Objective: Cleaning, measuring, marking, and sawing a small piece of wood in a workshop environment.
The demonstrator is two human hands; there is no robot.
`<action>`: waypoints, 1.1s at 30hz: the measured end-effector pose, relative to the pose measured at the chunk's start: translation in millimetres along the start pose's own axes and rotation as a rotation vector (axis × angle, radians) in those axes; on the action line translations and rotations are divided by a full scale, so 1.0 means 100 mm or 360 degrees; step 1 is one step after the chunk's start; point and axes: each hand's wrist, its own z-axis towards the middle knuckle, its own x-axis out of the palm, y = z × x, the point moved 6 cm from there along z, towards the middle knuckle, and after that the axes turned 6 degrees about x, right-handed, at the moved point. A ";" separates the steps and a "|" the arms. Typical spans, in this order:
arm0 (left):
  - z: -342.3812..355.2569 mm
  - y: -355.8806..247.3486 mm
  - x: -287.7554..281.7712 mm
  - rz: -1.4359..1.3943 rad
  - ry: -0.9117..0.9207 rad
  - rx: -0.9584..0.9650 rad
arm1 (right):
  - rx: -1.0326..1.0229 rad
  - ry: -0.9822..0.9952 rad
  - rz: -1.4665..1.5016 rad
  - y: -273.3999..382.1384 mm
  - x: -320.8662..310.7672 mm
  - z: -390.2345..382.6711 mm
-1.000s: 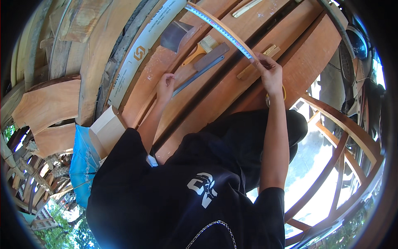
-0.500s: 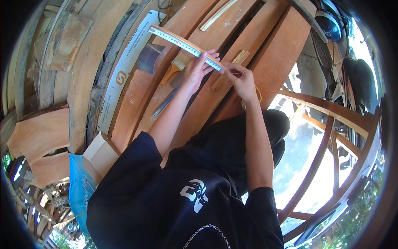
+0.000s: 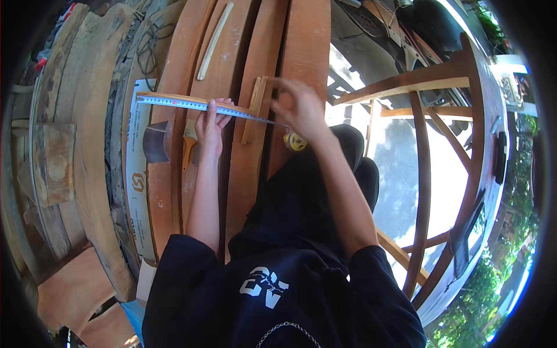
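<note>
The shirt is black and loose, with short, wide sleeves. On its front sits an angular white print, broken up by dark lines. A thin silver chain of small links curves over the shirt. The trousers are black as well. The left hand and the right hand are bare.

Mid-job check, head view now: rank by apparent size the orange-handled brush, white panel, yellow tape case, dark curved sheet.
White panel
Dark curved sheet
Yellow tape case and orange-handled brush: too alike to rank

Numbered tape, lettered panel, printed black shirt
</note>
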 end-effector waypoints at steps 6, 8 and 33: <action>-0.01 -0.07 0.09 0.0016 0.0111 -0.0022 | -0.0071 -0.1494 -0.0956 0.43 -2.55 -0.52; 0.01 -0.10 0.14 0.0010 0.0135 -0.0007 | 0.0578 -0.1662 -0.1572 0.21 -3.17 -0.72; 0.07 -0.22 0.24 0.0002 0.0182 0.0063 | 0.1564 -0.0832 -0.1554 -1.76 -4.77 -1.21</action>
